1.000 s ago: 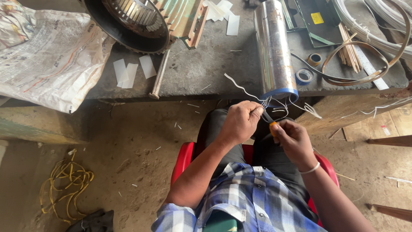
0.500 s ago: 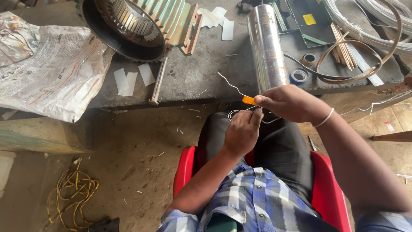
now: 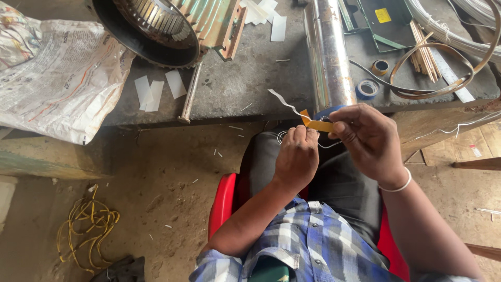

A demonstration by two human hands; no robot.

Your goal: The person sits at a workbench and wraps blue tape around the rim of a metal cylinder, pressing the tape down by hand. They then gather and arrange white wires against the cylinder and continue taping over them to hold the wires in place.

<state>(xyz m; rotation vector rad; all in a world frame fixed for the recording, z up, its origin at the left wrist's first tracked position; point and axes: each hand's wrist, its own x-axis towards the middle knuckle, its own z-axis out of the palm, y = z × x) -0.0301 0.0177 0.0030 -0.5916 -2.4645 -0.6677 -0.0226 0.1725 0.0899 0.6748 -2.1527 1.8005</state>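
My left hand [image 3: 297, 156] is closed around a thin white wire [image 3: 284, 103] that curls up toward the bench edge. My right hand [image 3: 370, 138] pinches a short strip of yellow tape [image 3: 317, 124] and holds it against the wire just above my left fingers. Both hands hover over my lap, in front of the end of a long shiny metal cylinder [image 3: 329, 52] that lies on the grey workbench [image 3: 245, 78]. I sit on a red chair [image 3: 223, 201].
A round motor stator [image 3: 151, 26] lies at the bench's back left beside a crumpled printed sack [image 3: 52, 78]. Tape rolls [image 3: 368, 89], wooden sticks [image 3: 424, 49], a curved band [image 3: 443, 68] and white paper slips [image 3: 156, 90] are on the bench. Yellow cord [image 3: 86, 230] lies on the dirt floor.
My right hand has risen from beside my left hand and crossed above it, bringing the yellow tape strip up to the wire. The view has tilted down slightly.
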